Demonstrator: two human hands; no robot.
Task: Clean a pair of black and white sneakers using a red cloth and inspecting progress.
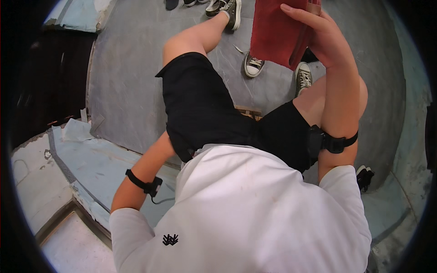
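My right hand (pixel 324 37) is raised at the top of the view and grips a red folded piece (pixel 275 34) by its right side, thumb lying across its face. Leather or cloth, I cannot tell which; its edges look rough, and a brownish strip (pixel 313 9) shows under my fingers. My left forearm (pixel 150 160) reaches down beside my black shorts (pixel 201 99), which hide the left hand. Black straps with small devices circle both arms.
Several dark canvas sneakers (pixel 254 65) are on the grey floor (pixel 129 75), beside a thin pale strip (pixel 238 48). Part of a wooden seat (pixel 248 111) shows between my legs. A light-blue covered ledge (pixel 99 160) lies at left, near a dark opening (pixel 58 75). Black items (pixel 365 178) lie at right.
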